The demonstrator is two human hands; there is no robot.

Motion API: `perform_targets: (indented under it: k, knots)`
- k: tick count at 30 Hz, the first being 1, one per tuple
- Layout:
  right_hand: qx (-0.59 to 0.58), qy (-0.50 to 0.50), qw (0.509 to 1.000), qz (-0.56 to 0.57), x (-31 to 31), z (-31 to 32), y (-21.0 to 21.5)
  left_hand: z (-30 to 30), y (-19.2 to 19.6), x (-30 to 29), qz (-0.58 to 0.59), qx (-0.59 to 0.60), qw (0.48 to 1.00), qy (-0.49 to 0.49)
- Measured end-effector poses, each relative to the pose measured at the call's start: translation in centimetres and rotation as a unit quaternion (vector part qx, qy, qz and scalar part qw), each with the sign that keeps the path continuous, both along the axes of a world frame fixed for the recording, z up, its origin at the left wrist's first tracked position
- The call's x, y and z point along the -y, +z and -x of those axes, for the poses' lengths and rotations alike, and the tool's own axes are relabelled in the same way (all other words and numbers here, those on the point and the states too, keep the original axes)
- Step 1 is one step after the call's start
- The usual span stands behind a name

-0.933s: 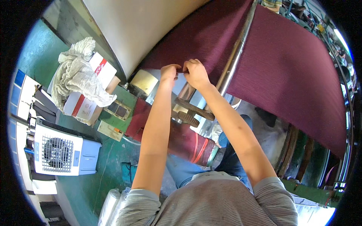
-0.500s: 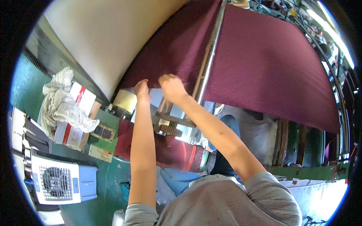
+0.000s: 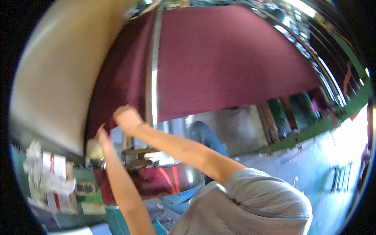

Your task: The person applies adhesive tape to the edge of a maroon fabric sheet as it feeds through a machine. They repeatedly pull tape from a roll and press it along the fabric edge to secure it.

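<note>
Since the earlier frame, the maroon cloth (image 3: 235, 62), the left hand (image 3: 102, 136) and the right hand (image 3: 128, 120) have all slid left in my feed, the hands lower too; as the surroundings shift with them, I judge that the head is turning right. From where I watch, the cloth spreads ahead of the hands, its near edge passing close by them and on to their right. I take the step in hand to be working that edge, and the next move seems to call for a sure hold on it without creasing the sheet. I see the right hand curled nearly into a fist by the edge, but blur keeps me from telling whether fabric is pinched inside. To its left and slightly nearer the body, the left hand looks narrow, fingers pointing up; I cannot tell whether it grips or merely touches. Just right of the right hand, a metal bar (image 3: 153, 98) runs away from me; beyond and left of the left hand rises a broad pale curved surface (image 3: 58, 66). Farther out, below and left of the hands, I have a whitish rag (image 3: 34, 164) against boxes (image 3: 53, 161); well to their right, a green rail (image 3: 286, 143).
</note>
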State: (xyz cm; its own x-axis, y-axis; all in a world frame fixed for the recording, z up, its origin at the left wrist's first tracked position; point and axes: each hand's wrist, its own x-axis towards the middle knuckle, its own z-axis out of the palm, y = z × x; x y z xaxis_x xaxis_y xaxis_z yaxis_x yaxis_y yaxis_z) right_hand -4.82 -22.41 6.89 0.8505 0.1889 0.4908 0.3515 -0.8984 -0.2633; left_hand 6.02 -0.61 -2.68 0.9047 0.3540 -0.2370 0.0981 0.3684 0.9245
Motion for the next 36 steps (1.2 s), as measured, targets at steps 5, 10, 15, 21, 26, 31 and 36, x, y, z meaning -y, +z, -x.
perform_targets:
  k: [5, 10, 15, 21, 26, 31, 36]
  knots:
    - [0.025, 0.057, 0.998, -0.021, 1.6, -0.5, -1.7, 4.1, 5.4, 8.8, -0.014, -0.027, 0.973, -0.229]
    - [0.064, 0.056, 0.989, -0.12, 1.8, -1.5, -2.5, 1.7, 3.9, 6.4, -0.094, -0.054, 0.975, -0.195]
    - [-0.027, -0.154, 0.983, -0.099, 2.9, -1.0, -0.3, 3.1, 4.9, 6.4, -0.128, -0.081, 0.987, -0.047]
    - [0.025, -0.039, 0.998, 0.031, 1.8, -1.1, -1.2, 2.4, 4.0, 5.8, -0.07, -0.044, 0.996, -0.042]
    - [0.022, 0.028, 0.999, 0.017, 1.1, -1.9, -1.8, 4.9, 6.1, 9.3, -0.05, -0.003, 0.961, -0.273]
    - [0.06, -0.016, 0.995, -0.076, 2.2, -1.8, -2.0, 3.7, 5.5, 8.7, -0.098, -0.021, 0.989, -0.111]
    - [-0.025, -0.15, 0.986, -0.075, 3.0, -1.5, -1.1, 3.8, 5.6, 8.1, -0.105, -0.061, 0.993, -0.002]
